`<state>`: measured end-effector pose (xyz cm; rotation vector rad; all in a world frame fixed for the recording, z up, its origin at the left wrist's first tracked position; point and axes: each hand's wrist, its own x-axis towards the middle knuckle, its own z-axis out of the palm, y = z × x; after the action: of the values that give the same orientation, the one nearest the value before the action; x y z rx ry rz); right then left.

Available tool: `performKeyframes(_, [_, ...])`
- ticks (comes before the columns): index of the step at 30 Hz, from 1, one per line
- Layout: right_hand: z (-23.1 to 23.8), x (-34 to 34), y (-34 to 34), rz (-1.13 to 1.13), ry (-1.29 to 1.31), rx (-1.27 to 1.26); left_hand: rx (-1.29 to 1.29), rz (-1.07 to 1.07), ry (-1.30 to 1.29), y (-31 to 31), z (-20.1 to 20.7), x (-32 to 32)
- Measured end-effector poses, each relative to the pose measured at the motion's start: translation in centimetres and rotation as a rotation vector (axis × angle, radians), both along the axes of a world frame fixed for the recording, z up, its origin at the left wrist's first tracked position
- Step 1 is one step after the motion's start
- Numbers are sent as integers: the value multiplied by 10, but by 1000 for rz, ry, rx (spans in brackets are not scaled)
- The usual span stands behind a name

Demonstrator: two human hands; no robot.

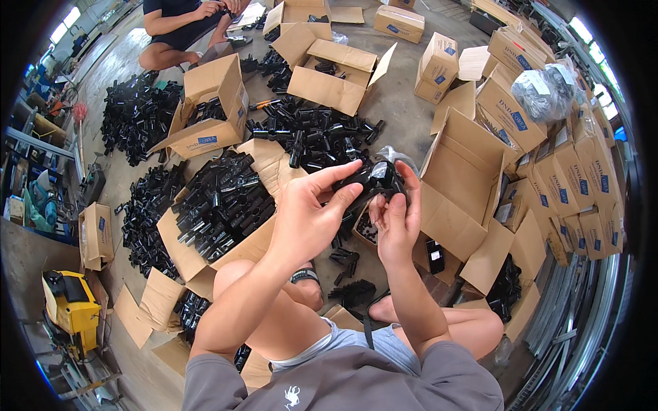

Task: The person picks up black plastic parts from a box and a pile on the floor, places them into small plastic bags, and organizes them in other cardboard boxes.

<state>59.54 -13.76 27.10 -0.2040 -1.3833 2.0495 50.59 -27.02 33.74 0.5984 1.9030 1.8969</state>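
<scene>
Raised in front of my chest, a glossy black fitting [381, 181] sits between my two hands; its exact kind I cannot make out. My left hand [312, 212] pinches its left end between thumb and fingers. Around the right end, the fingers and thumb of my right hand [399, 222] are closed. Below and beyond the hands lies a loose pile of black tubular fittings [312, 133]. An open carton [185, 250] to the left is heaped with similar black pieces. Just under the right hand, a small box [367, 227] of small dark parts is partly hidden.
An open carton [459, 178] stands close on the right, with stacked cartons [565, 178] behind it. Metal profiles [572, 322] lie at the lower right. A yellow machine [74, 312] is at the left. Across the piles another person [181, 27] squats, handling something.
</scene>
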Motion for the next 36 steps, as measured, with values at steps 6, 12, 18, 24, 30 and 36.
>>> performKeyframes(6, [5,-3,-5,9,129,-74,-15,16,234,-4,13,7])
performKeyframes(12, [5,-4,-4,-6,154,-38,-33,44,490,-5,20,9])
performKeyframes(18, [9,-6,-8,-61,153,7,-23,55,529,-5,17,7])
performKeyframes(24, [13,-9,-12,-114,154,-24,-31,56,558,-5,17,8])
performKeyframes(30, [6,-7,-10,-14,264,-30,-10,37,565,-4,18,8])
performKeyframes(36, [17,-5,-12,-95,223,-61,-30,14,586,-2,20,12])
